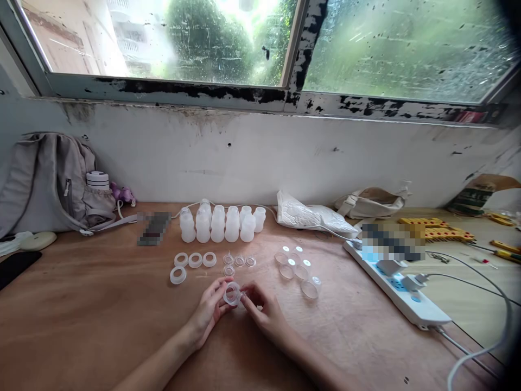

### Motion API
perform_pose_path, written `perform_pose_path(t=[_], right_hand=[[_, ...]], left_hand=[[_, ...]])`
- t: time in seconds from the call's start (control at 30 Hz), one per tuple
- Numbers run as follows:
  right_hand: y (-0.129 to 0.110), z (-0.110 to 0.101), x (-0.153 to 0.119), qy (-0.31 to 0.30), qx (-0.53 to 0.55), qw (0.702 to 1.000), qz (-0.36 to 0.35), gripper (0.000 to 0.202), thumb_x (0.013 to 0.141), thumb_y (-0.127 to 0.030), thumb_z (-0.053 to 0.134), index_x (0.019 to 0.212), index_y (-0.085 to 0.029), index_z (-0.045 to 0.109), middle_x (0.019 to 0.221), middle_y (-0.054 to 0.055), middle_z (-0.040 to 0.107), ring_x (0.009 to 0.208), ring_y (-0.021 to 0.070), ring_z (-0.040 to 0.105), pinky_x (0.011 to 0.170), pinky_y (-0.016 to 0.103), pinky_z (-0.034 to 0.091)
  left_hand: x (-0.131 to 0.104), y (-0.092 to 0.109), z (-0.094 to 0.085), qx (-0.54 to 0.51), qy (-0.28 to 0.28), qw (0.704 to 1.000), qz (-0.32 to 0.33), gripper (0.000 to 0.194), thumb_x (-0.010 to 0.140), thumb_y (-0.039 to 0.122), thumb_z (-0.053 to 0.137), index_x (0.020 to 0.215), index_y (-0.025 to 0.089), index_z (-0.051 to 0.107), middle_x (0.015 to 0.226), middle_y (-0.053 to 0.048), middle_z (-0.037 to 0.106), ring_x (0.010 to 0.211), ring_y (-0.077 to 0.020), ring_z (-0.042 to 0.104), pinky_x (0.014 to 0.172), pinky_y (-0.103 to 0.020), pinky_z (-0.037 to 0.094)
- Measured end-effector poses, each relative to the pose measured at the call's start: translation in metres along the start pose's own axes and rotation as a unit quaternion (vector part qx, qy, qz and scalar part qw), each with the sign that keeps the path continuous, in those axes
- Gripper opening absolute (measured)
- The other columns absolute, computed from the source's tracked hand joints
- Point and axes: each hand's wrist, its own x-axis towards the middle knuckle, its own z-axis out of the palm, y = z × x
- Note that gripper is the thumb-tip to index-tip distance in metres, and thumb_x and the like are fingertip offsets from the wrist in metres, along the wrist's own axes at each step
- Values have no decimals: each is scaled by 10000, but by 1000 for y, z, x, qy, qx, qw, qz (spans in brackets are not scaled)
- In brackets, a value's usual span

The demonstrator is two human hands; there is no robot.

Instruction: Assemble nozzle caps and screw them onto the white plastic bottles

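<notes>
My left hand (207, 312) grips a translucent plastic ring (231, 300) between thumb and fingers, with its opening facing me. Close against the ring's right side, my right hand (266, 312) pinches a small clear piece (243, 296), mostly hidden by the fingers. Just beyond the hands lie several small clear nipple-like parts (228, 270). Several loose rings (178, 275) rest to their left. Clear round caps (310, 289) with white spots on top are on the right. Behind them stands a group of frosted white bottles (232, 225).
A white power strip (407, 293) with plugs and cables runs along the right. White plastic packaging (309, 214) and a beige pouch (372, 202) lie by the wall. A grey backpack (52, 184) stands at the back left. Yellow parts (439, 231) are at the back right.
</notes>
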Motion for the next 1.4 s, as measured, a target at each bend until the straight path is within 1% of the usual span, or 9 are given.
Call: perform_pose_path(t=[0.23, 0.47, 0.57, 0.7, 0.93, 1.1, 1.23, 1.33, 1.4], right_hand=[[0, 0, -1, -17, -7, 1000, -13, 133, 825, -311, 479, 815, -184, 515, 619, -18, 510, 516, 93, 434, 488, 211, 368], [2, 1, -1, 3, -23, 1000, -14, 104, 809, -291, 490, 797, -194, 453, 589, -43, 444, 504, 90, 411, 473, 207, 351], [2, 2, -1, 4, -18, 1000, -4, 117, 802, -283, 493, 850, -199, 428, 593, -52, 426, 504, 92, 413, 479, 207, 364], [1, 1, -1, -14, -29, 999, -6, 130, 800, -270, 490, 898, -194, 451, 648, -32, 482, 524, 92, 450, 500, 209, 390], [-2, 1, 0, -14, -64, 998, -9, 66, 775, -235, 511, 813, -185, 489, 644, -21, 518, 538, 96, 453, 503, 211, 387], [-4, 0, 1, -14, -56, 998, 7, 44, 752, -214, 522, 771, -181, 500, 668, -12, 547, 550, 100, 466, 508, 212, 389], [1, -1, 2, -2, -16, 999, 33, 77, 723, -193, 536, 734, -188, 460, 643, -36, 509, 511, 84, 442, 476, 198, 368], [4, -1, 2, 2, 6, 999, 39, 111, 712, -181, 544, 719, -193, 435, 626, -50, 479, 509, 79, 427, 470, 191, 356], [4, 0, 2, -3, 18, 999, 40, 113, 724, -199, 549, 724, -193, 436, 626, -49, 480, 515, 79, 430, 473, 191, 359]], left_hand=[[-3, -1, 3, 49, -5, 999, 9, 285, 788, 398, 530, 999, 207, 533, 999, -51, 594, 913, -176, 568, 826, -319, 432], [-4, -1, 3, 96, -20, 995, 26, 290, 788, 414, 521, 1002, 220, 546, 1108, -54, 539, 933, -183, 558, 788, -305, 454], [-6, -1, 4, 109, -32, 993, 37, 297, 795, 413, 512, 1012, 213, 543, 1113, -64, 539, 954, -191, 548, 801, -311, 455], [-6, -1, 6, 117, -45, 991, 43, 298, 799, 399, 513, 1024, 204, 529, 1105, -72, 544, 952, -201, 553, 809, -323, 462], [-7, -3, 7, 139, -33, 989, 44, 328, 774, 407, 545, 1035, 212, 511, 1132, -81, 508, 1030, -235, 511, 782, -324, 485], [-6, -5, 8, 161, -29, 986, 41, 345, 782, 447, 512, 1035, 212, 501, 1122, -82, 522, 993, -228, 536, 740, -312, 500], [-6, -7, 8, 222, -22, 972, 67, 343, 787, 434, 508, 1026, 189, 510, 1027, -73, 583, 881, -202, 587, 758, -312, 484], [-8, -9, 9, 279, -23, 954, 107, 308, 760, 370, 563, 1007, 190, 533, 1013, -69, 572, 833, -198, 600, 753, -309, 484], [-9, -9, 10, 303, -9, 944, 133, 251, 764, 355, 552, 954, 191, 567, 994, -63, 555, 832, -199, 598, 723, -295, 491]])
